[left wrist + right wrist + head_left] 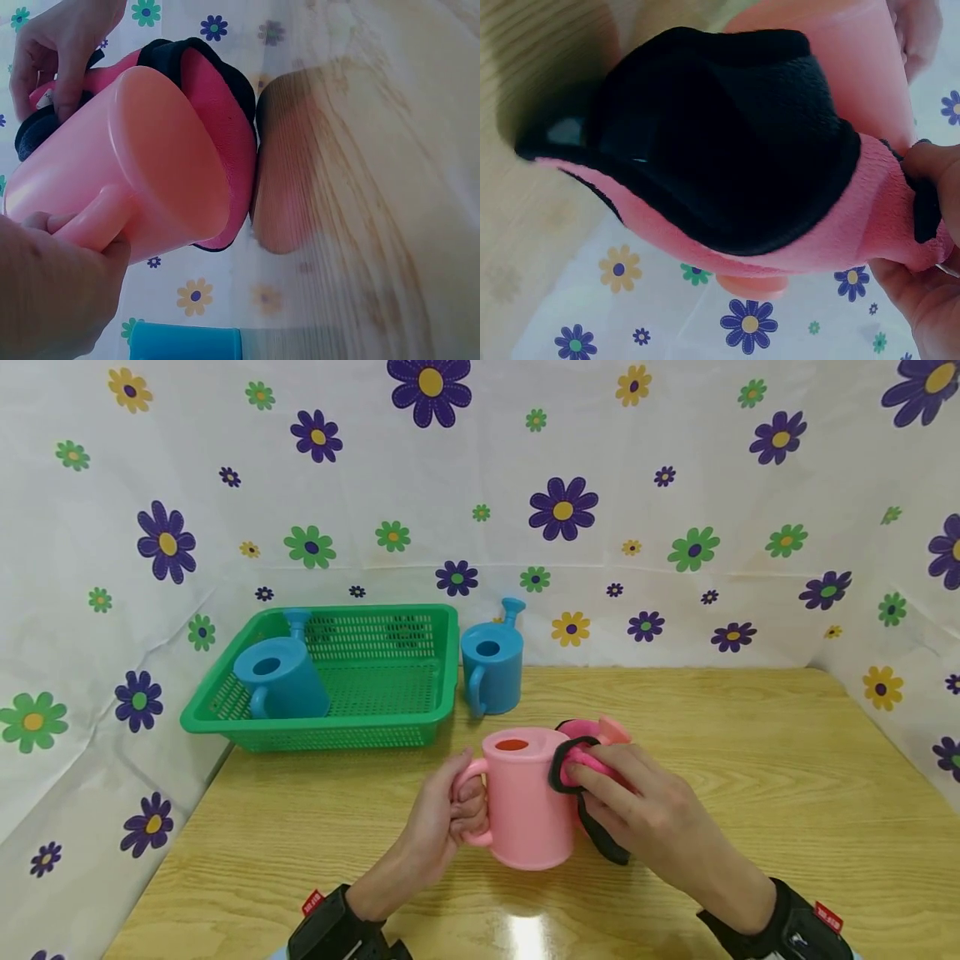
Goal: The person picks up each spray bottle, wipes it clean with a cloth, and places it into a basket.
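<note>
The left grip (444, 807) curled round the handle of the pink watering can (528, 810), just above the counter (750, 760); the right grip (652, 806) pinched a pink-and-black cloth (727, 157) over the spout (615, 731) (mostly hidden, tip showing).

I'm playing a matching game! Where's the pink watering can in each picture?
Head view: the pink watering can is below the middle, a little to the right.
Left wrist view: it fills much of the left half, tilted.
Right wrist view: it's in the upper right, partly hidden.
Shared landmark: the pink-and-black cloth against it.
</note>
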`<state>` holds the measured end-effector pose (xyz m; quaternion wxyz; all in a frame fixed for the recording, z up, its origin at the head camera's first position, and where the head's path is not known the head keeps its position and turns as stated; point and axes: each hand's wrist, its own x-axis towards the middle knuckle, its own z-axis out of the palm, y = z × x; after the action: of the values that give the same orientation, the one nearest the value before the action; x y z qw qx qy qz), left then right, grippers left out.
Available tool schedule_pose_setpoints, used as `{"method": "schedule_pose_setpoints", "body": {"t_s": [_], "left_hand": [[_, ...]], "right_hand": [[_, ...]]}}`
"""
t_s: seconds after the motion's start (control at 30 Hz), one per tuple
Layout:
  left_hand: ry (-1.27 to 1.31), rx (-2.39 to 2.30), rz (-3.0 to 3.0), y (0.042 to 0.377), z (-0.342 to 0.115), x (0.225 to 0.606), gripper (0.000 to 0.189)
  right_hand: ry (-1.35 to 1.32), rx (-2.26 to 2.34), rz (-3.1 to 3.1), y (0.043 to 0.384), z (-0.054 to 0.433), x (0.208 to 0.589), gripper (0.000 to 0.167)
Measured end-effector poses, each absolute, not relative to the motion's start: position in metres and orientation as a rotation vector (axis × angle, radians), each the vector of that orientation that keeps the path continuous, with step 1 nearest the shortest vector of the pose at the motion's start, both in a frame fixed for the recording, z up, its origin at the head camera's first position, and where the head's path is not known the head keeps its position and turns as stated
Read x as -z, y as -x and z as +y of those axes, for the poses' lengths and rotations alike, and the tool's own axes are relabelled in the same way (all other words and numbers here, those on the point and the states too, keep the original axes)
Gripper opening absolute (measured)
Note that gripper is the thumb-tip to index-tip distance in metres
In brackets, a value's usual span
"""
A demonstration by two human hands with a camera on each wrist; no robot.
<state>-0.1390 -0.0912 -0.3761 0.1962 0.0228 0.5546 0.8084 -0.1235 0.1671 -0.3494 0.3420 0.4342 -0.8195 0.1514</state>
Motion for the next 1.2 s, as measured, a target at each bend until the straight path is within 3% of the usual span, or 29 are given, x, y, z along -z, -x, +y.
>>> {"method": "schedule_pose_setpoints", "body": {"t_s": [0.3, 0.67, 0.97, 1.2], "left_hand": [[-0.007, -2.282, 1.61, 0.139, -0.087, 0.375, 0.049], [-0.008, -2.385, 1.586, 0.145, -0.092, 0.363, 0.048], [-0.01, -2.458, 1.546, 0.15, -0.099, 0.362, 0.05], [0.005, -2.493, 1.543, 0.151, -0.101, 0.36, 0.049]], "right_hand": [[-1.226, -0.32, -2.134, 0.122, 0.166, 0.353, 0.023], [-1.308, -0.225, -2.1, 0.114, 0.16, 0.359, 0.045], [-1.388, -0.206, -2.051, 0.111, 0.16, 0.365, 0.033], [-1.391, -0.211, -2.081, 0.109, 0.16, 0.365, 0.037]]}}
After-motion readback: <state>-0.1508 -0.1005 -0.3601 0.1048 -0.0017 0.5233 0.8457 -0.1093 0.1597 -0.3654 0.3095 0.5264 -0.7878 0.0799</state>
